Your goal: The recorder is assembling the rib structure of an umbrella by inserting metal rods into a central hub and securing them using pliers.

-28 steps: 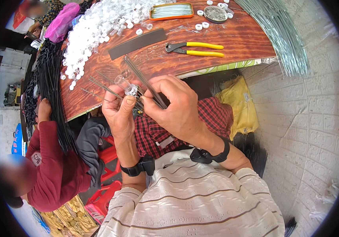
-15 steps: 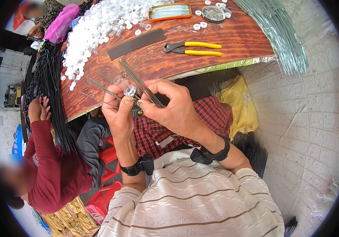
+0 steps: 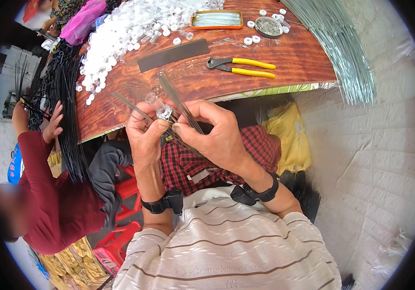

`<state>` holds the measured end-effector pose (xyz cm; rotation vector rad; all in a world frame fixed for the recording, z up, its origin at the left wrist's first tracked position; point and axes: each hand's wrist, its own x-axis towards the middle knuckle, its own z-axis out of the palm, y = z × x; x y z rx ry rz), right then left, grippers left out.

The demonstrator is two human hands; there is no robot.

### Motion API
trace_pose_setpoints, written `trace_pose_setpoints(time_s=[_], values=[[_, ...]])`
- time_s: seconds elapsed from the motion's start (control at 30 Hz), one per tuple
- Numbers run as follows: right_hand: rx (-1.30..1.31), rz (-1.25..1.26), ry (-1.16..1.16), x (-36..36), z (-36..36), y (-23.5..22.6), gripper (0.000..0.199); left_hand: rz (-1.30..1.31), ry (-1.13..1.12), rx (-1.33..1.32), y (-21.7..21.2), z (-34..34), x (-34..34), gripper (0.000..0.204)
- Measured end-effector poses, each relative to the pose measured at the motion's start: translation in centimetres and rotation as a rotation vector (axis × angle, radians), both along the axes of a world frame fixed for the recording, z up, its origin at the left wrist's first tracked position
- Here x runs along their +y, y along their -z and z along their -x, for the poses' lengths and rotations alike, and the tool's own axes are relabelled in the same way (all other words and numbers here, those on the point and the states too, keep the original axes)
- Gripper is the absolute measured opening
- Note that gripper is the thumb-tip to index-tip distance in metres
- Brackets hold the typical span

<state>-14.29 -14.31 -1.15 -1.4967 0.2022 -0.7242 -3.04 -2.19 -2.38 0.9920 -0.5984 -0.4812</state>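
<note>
Just off the table's near edge, my left hand (image 3: 145, 137) is closed around a small clear plastic tube (image 3: 155, 100), its rounded end turned toward me between thumb and fingers. Several thin metal wires (image 3: 129, 102) also stick out past those fingers. Close beside it, my right hand (image 3: 217, 133) pinches a bundle of thin metal wires (image 3: 172, 93) slanting up over the tabletop. The fingertips of both hands almost meet at the tube's near end. Whether a wire enters the tube there is too small to tell.
On the wooden table (image 3: 115, 113) lie a pile of white-capped clear tubes (image 3: 120, 29), a dark flat bar (image 3: 173, 54), yellow-handled cutters (image 3: 251, 67), an orange-rimmed tray (image 3: 217, 26), a round tin (image 3: 269, 27) and long wires (image 3: 335, 43). A co-worker (image 3: 43, 159) sits at left beside black strands (image 3: 67, 111).
The whole view has shifted slightly. Both my hands keep their hold, the tube a little more upright. The co-worker's hands have moved apart, one now among the black strands farther left.
</note>
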Motion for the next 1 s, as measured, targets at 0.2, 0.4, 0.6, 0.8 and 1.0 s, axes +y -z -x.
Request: trace_pose_setpoints(time_s=[0.2,0.4,0.6,0.8,1.0], values=[[0.019,0.142,0.011,-0.13,0.07,-0.27,0.016,-0.024,-0.036,0.031,0.43,-0.35,0.33,0.031],[0.023,0.138,0.05,0.28,0.07,-0.58,0.015,-0.027,-0.016,0.013,0.33,-0.45,0.42,0.031],[0.038,0.135,0.089,0.4,0.11,-0.49,0.014,-0.043,-0.052,0.016,0.12,-0.08,0.25,0.032],[0.017,0.23,0.092,-0.03,0.13,-0.35,0.015,-0.124,-0.044,-0.013,-0.19,-0.43,0.45,0.032],[-0.004,0.32,0.205,-0.07,0.42,-0.57,0.02,-0.097,-0.041,-0.032,-0.04,-0.28,0.09,0.031]])
